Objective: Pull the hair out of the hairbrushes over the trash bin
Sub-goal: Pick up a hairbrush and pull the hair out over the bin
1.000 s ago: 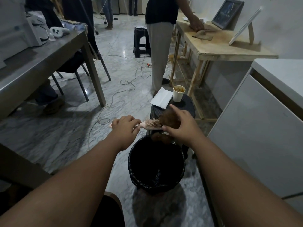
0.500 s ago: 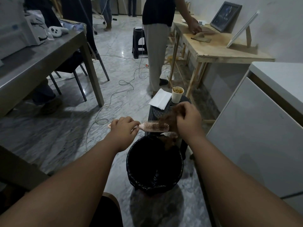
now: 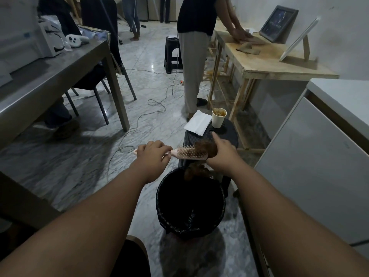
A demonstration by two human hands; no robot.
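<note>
Fingers (image 3: 159, 144) of the left hand (image 3: 152, 156) are clenched round the pink hairbrush (image 3: 191, 154) handle. The right hand (image 3: 223, 155) grasps a hair clump (image 3: 205, 149) at the brush tip, above the trash bin (image 3: 179, 226) on the marble floor (image 3: 79, 166). Beyond stand a stool (image 3: 229, 134), a paper cup (image 3: 219, 117) and a wooden table (image 3: 269, 64). The framed picture (image 3: 278, 24) has print too blurred to read.
</note>
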